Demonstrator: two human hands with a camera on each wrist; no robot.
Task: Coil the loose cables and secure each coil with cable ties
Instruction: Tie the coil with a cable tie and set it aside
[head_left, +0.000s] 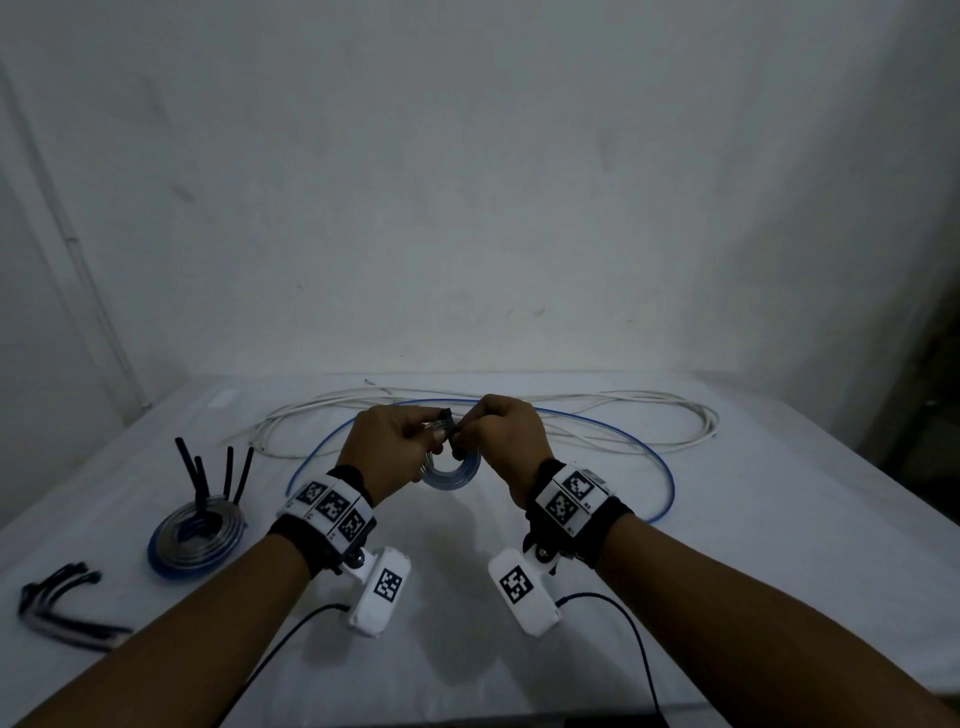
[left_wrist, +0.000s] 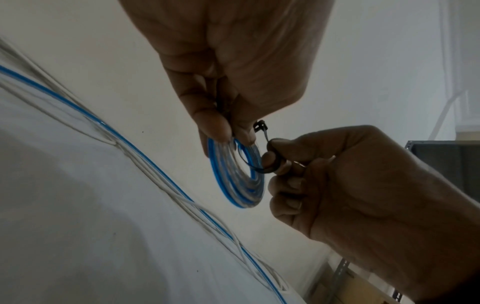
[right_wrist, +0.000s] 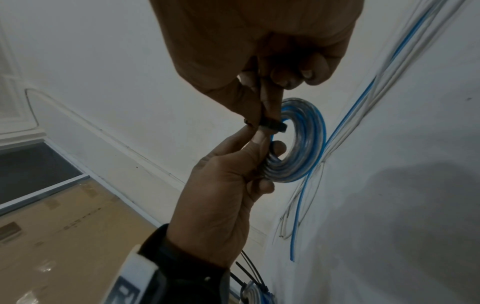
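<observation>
Spare ties (head_left: 62, 605): thin black strips, 8 o'clock on the white-clothed worktop (head_left: 467, 649).
Tied coil (head_left: 196, 532): flat blue-and-clear ring, black tails upright, 9 o'clock.
Left hand (head_left: 395, 449): fingers curled, gripping small glossy coil (head_left: 450, 470) above centre.
Right hand (head_left: 498, 441): pinching black cable tie (head_left: 448, 422) looped round it.
Loose cables (head_left: 623, 421): blue and white strands, 12 o'clock.
</observation>
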